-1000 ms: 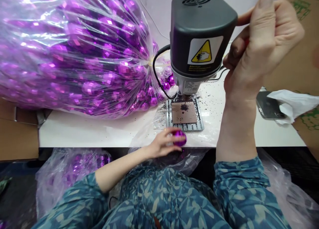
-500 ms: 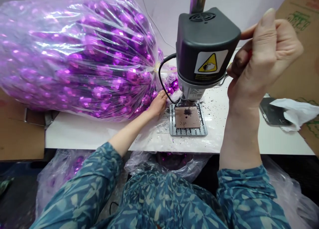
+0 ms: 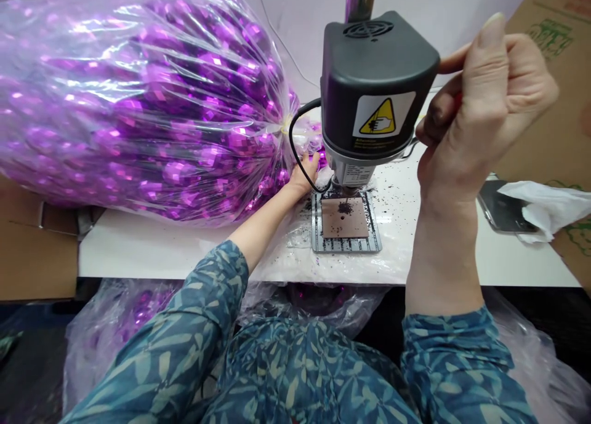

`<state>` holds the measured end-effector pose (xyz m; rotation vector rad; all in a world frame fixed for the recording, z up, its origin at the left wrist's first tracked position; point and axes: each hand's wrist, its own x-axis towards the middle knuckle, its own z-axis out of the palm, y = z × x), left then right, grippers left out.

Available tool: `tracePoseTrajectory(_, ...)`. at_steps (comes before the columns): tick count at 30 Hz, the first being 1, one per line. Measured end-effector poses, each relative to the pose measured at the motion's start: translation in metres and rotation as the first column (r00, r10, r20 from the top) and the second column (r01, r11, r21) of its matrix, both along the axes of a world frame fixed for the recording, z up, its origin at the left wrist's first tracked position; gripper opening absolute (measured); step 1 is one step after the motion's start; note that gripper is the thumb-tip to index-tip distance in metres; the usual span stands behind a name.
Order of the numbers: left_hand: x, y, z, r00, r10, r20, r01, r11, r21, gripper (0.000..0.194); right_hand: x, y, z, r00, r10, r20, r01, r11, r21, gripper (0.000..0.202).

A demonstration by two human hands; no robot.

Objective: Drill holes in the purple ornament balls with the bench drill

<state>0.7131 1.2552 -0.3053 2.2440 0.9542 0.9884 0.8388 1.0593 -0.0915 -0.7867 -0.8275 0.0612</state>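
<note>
A black drill press point(image 3: 378, 55) with a yellow warning label stands over a slotted metal base point(image 3: 346, 245). On the base lies a brown square plate point(image 3: 344, 226) with a small hole and dark shavings. My right hand point(image 3: 487, 98) is closed around a red handle point(image 3: 458, 102) at the right side of the drill head. My left hand point(image 3: 303, 173) reaches behind the black cable, close to shiny purple balls point(image 3: 322, 158); its fingers are apart at the balls, and whether it grips one cannot be made out.
A big clear bag of purple faceted balls point(image 3: 184, 116) fills the left of the white table point(image 3: 133, 239). A phone point(image 3: 503, 208) and white tissue point(image 3: 554, 205) lie at right. Cardboard boxes point(image 3: 37, 245) flank the table; open plastic bags hang below its front edge.
My left hand has moved slightly up and to the right, further in among the purple balls. My right hand keeps its hold, and the view has shifted slightly.
</note>
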Motion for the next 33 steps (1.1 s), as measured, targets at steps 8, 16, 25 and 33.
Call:
tracePoseTrajectory(8, -0.079, -0.089, -0.001, 0.995, 0.045, 0.091, -0.059, 0.986, 0.157, 0.041, 0.001, 0.003, -0.001, 1.0, 0.006, -0.008, -0.005, 1.0, 0.025, 0.033)
tracePoseTrajectory(16, -0.089, -0.163, 0.022, 0.809, 0.19, 0.556, 0.307, 0.669, -0.677, 0.048, 0.001, 0.004, -0.002, 1.0, 0.002, 0.012, -0.003, 1.0, 0.025, 0.033)
tracePoseTrajectory(25, -0.064, -0.161, 0.023, 0.886, 0.042, 0.462, 0.33, 0.643, -0.691, 0.073, 0.001, 0.004, -0.002, 1.0, 0.004, -0.007, -0.004, 1.0, 0.024, 0.034)
tracePoseTrajectory(33, -0.046, -0.15, 0.007, 0.933, -0.006, 0.36, 0.247, 0.739, -0.627, 0.06, -0.002, 0.002, -0.001, 1.0, 0.027, -0.006, -0.027, 0.999, 0.036, 0.038)
